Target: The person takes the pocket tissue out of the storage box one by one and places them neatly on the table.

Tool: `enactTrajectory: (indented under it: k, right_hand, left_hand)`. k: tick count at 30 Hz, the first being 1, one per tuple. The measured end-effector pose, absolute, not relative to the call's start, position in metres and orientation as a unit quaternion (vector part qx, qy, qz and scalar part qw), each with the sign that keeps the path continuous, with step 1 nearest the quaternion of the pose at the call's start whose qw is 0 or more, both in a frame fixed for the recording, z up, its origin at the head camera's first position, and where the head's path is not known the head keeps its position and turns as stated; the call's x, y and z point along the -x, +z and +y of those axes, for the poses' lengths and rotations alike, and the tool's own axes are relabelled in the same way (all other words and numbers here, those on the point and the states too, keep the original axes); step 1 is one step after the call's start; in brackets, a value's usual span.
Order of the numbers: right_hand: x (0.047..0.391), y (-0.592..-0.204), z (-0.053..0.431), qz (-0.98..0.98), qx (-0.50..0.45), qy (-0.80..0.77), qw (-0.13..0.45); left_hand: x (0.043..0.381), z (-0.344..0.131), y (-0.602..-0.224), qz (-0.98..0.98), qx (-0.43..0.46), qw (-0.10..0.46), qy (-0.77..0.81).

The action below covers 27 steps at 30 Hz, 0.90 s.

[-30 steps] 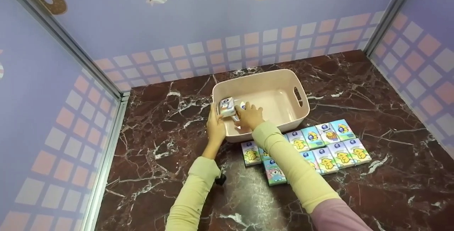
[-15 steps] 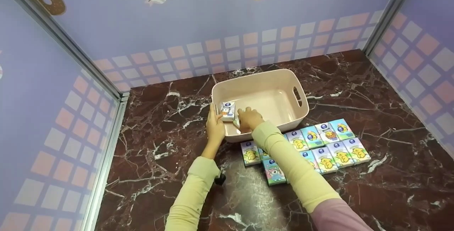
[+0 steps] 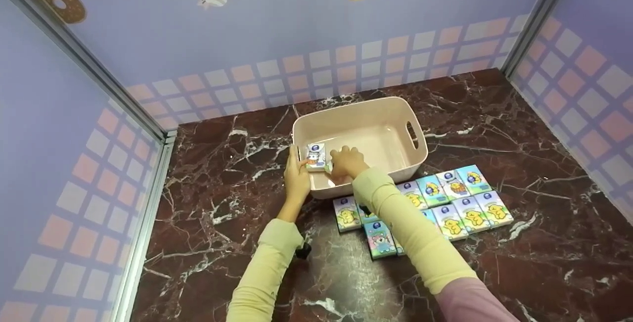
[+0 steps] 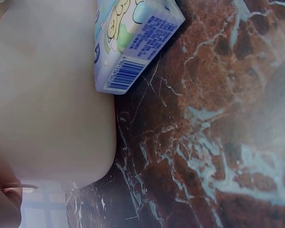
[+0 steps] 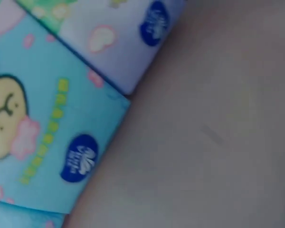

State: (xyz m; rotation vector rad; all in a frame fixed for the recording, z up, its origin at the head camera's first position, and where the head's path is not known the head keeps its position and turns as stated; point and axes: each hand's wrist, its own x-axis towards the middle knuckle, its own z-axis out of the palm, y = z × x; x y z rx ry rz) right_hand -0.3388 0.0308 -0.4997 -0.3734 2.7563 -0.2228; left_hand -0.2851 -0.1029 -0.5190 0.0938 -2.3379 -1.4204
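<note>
A beige plastic basket (image 3: 385, 139) stands on the marble-patterned surface. My left hand (image 3: 296, 181) grips its left end, thumb over the rim and fingers along the outside. Inside, a small printed tissue pack (image 3: 315, 158) lies against the left wall, right by that thumb. My right hand (image 3: 347, 162) is down in the basket with bent fingers around a second tissue pack, which it mostly hides; a sliver shows beside the first pack. In the left wrist view, part of the left hand (image 4: 4, 206) shows against the basket's outer wall (image 4: 52, 104).
Several tissue packs (image 3: 452, 220) lie in two rows in front of the basket, partly under the right sleeve (image 3: 410, 228). Packs (image 5: 47, 118) close to the basket wall (image 5: 204, 142) fill the right wrist view. Patterned panels (image 3: 277, 25) enclose the back and sides.
The first pack has gone from tilted to lying flatter by the left wall. My right hand has lowered the second pack beside it. My left hand stays on the rim.
</note>
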Motion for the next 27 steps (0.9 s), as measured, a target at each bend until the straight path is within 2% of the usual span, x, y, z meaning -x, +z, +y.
enactTrajectory:
  k: [4, 10, 14, 19, 27]
  right_hand:
    - [0.345, -0.486, 0.034, 0.970, 0.137, -0.110, 0.170]
    - [0.348, -0.454, 0.042, 0.965, 0.185, -0.156, 0.104]
    - [0.341, -0.436, 0.048, 0.957, 0.213, -0.181, 0.081]
    - [0.321, -0.420, 0.055, 0.936, 0.259, -0.231, 0.059]
    - [0.270, -0.409, 0.071, 0.890, 0.364, -0.275, 0.011]
  left_hand:
    - [0.285, -0.105, -0.518, -0.838, -0.043, 0.188, -0.511]
    - [0.287, -0.107, -0.515, -0.837, -0.050, 0.184, -0.514]
    - [0.287, -0.107, -0.515, -0.840, -0.044, 0.188, -0.508]
    - [0.286, -0.106, -0.516, -0.834, -0.053, 0.174, -0.521]
    - [0.285, -0.103, -0.516, -0.832, -0.042, 0.174, -0.525]
